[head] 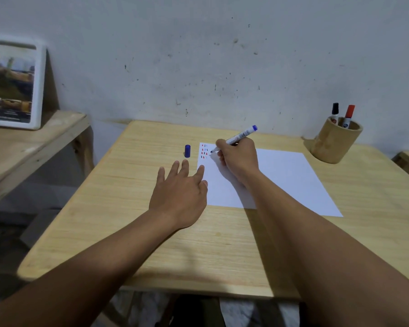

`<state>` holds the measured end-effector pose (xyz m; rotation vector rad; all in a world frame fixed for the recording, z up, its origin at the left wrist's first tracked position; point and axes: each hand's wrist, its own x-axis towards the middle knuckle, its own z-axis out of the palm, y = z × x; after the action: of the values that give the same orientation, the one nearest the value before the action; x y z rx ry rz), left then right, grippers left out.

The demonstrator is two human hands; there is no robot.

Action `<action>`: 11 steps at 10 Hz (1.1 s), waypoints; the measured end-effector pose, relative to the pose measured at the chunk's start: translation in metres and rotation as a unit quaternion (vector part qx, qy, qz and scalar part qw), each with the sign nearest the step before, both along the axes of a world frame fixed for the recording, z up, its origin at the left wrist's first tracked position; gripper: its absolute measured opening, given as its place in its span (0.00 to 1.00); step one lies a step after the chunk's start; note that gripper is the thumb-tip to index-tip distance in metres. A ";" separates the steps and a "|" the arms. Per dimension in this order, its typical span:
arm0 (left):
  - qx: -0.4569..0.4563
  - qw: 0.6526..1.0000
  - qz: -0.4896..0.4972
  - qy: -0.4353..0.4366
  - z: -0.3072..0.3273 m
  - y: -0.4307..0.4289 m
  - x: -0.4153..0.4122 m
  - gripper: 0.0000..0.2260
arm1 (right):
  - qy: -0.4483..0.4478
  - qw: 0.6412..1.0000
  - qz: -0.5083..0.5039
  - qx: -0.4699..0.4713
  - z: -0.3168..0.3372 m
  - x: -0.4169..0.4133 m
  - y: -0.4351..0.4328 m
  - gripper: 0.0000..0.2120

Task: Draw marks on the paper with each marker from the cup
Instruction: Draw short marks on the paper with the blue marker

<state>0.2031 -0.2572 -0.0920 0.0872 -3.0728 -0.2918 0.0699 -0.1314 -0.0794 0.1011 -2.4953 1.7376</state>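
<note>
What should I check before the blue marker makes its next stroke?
1. Blue marker gripped in right hand: ok.
2. Cap off: ok, blue cap stands on the table.
3. Tip over the paper beside the earlier marks: ok.
4. Tip touching the paper: cannot tell.
5. Left hand steadying the paper: cannot tell, its fingertips only reach the edge.
6. Black marker and red marker in the cup: ok.

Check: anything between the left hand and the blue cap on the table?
Nothing visible. The blue cap stands upright on bare table just beyond the left hand, left of the paper. The right hand holds the blue marker over the paper, clear of that path.
</note>
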 end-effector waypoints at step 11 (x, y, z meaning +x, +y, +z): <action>0.002 1.000 0.003 0.003 -0.001 0.001 -0.001 0.25 | 0.025 0.996 0.047 0.071 0.004 0.009 -0.005 0.09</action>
<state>0.2023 -0.2564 -0.0930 0.0961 -3.0651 -0.2963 0.0784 -0.1366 -0.0755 0.2740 -2.6139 1.5660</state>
